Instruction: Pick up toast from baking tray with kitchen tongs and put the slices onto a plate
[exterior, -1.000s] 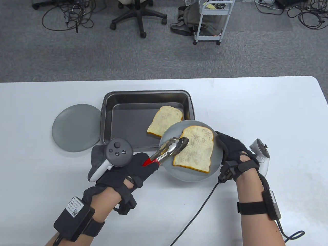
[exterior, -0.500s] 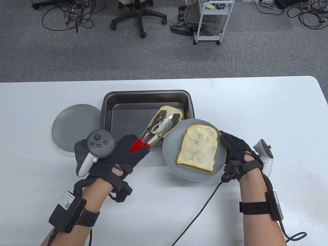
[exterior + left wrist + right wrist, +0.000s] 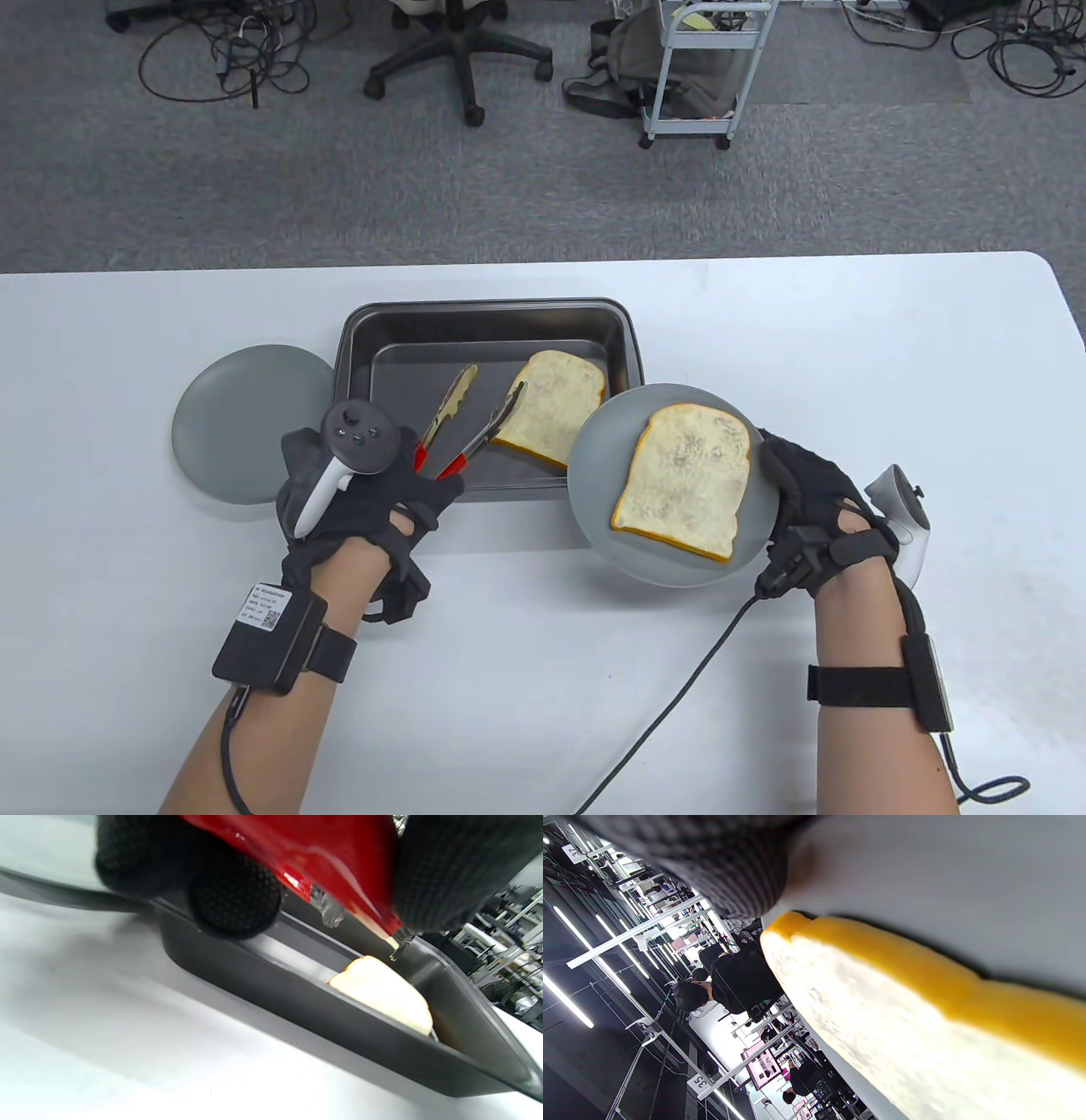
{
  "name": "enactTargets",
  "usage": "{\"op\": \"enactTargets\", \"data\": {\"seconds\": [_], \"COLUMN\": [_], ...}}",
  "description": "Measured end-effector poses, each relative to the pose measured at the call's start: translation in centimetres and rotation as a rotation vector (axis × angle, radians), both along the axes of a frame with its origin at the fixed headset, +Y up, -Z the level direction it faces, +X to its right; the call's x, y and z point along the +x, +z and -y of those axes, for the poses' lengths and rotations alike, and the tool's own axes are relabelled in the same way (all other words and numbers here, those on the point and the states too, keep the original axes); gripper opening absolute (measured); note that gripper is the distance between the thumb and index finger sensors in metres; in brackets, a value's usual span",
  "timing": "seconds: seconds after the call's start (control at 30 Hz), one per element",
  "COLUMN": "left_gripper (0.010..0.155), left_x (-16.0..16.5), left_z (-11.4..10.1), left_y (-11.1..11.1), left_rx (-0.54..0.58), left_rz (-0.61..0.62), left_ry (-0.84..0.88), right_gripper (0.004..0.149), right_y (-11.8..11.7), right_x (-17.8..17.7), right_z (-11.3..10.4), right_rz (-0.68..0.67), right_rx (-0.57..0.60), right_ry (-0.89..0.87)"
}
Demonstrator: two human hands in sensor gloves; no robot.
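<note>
Tabletop [image 3: 848, 340], smooth white, carries a dark metal baking tray [image 3: 488, 318] with one toast slice [image 3: 556, 407] inside, tongs [image 3: 467, 420] spread beside it in the left hand [image 3: 365, 501], while the right hand [image 3: 806, 501] grips a round grey plate [image 3: 594, 475] bearing another slice [image 3: 687, 480].

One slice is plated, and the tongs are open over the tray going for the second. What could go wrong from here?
1. The right hand holds the plate by one edge, partly over the tray corner; a tilt could slide the toast off.
2. The open tongs sit beside the second slice, one arm at its edge; closing now might push it rather than grip it.
</note>
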State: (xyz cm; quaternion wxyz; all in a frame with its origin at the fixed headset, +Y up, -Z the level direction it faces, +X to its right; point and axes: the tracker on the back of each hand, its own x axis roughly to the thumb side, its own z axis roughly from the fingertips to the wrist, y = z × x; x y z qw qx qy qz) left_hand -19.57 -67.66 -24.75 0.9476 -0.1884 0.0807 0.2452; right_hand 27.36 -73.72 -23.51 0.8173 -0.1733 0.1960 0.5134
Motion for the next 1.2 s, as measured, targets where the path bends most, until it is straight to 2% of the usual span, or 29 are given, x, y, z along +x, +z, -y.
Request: {"op": "enactTargets", "data": {"seconds": [0.3,0.47,0.6,0.8,0.93,1.2], "left_gripper": [0.074,0.07,0.065,0.064,0.064,0.064], "left_x": [0.3,0.9,1.4,0.8,0.1,-1.9], "left_z": [1.0,0.8,0.8,0.6,-0.1,-2.9], "left_y": [-1.4,-1.9,-1.9,-1.5,-1.1,-0.1], "left_rx": [-0.076,-0.104,-0.081,-0.062,-0.038,0.019], "left_rz": [0.006,0.038,0.043,0.022,0.0,-0.028], "left_ry": [0.048,-0.003,-0.013,0.07,0.151,0.276], "right_gripper": [0.053,0.054,0.053,0.053,0.054,0.053], "right_y": [0.0,-0.1,-0.1,-0.1,-0.2,-0.1], "right_x": [-0.2,-0.3,-0.2,-0.2,-0.2,-0.1], "right_z": [-0.1,0.0,0.0,0.1,0.1,0.2], "right_rz": [-0.004,-0.008,-0.009,-0.009,-0.008,-0.002], "right_rx": [-0.002,-0.004,-0.003,-0.003,-0.002,-0.007], "right_ry": [0.0,0.007,0.012,0.018,0.018,0.022]}}
